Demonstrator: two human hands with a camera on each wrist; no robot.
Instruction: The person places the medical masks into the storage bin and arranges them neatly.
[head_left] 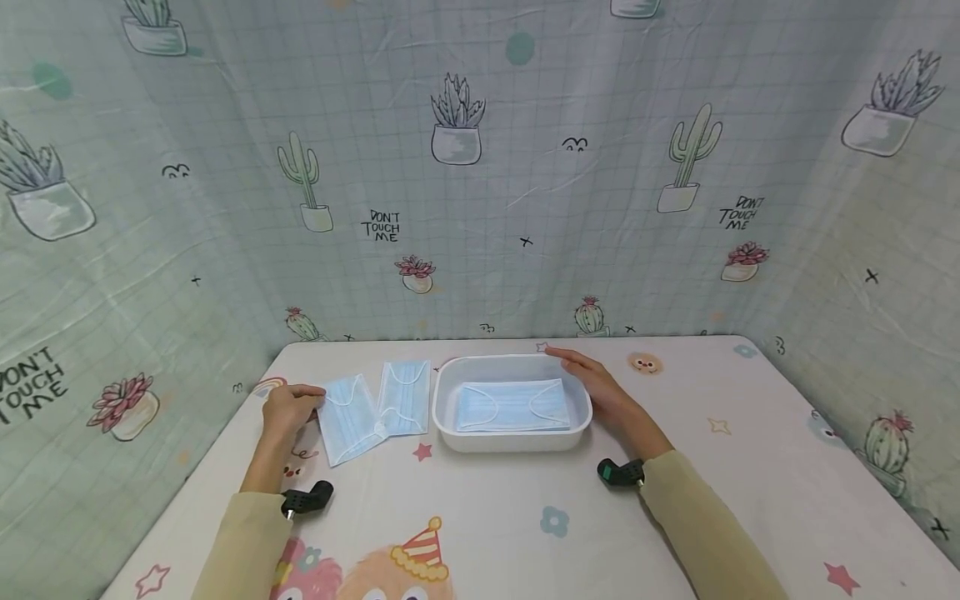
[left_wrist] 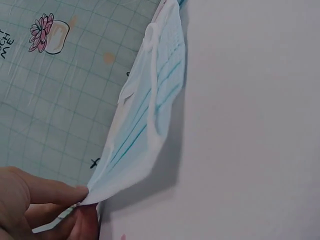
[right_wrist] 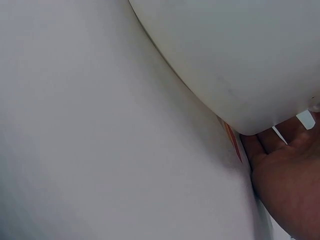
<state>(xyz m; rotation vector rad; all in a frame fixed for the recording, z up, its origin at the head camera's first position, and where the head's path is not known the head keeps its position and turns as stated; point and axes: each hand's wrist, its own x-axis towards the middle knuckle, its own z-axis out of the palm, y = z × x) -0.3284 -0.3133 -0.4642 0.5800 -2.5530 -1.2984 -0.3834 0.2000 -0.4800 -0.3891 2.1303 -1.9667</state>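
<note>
My left hand (head_left: 288, 411) pinches the outer edge of a light blue pleated face mask (head_left: 347, 421) between thumb and fingers. In the left wrist view this mask (left_wrist: 145, 135) slants up off the table toward the fingertips, its white ear loop lying across the pleats. Its inner corner overlaps a second blue face mask (head_left: 406, 396) that lies flat beside it. A white rectangular tub (head_left: 510, 443) stands to the right, with another face mask (head_left: 513, 406) lying crosswise inside. Against the tub's far right corner rests my right hand (head_left: 600, 387), fingers extended; the tub wall (right_wrist: 240, 60) partly hides them.
The table (head_left: 487, 517) wears a white cover printed with stars, flowers and cartoon faces. A hanging cloth (head_left: 510, 208) with cactus prints encloses its back and sides. Black devices (head_left: 309, 498) are strapped at both wrists.
</note>
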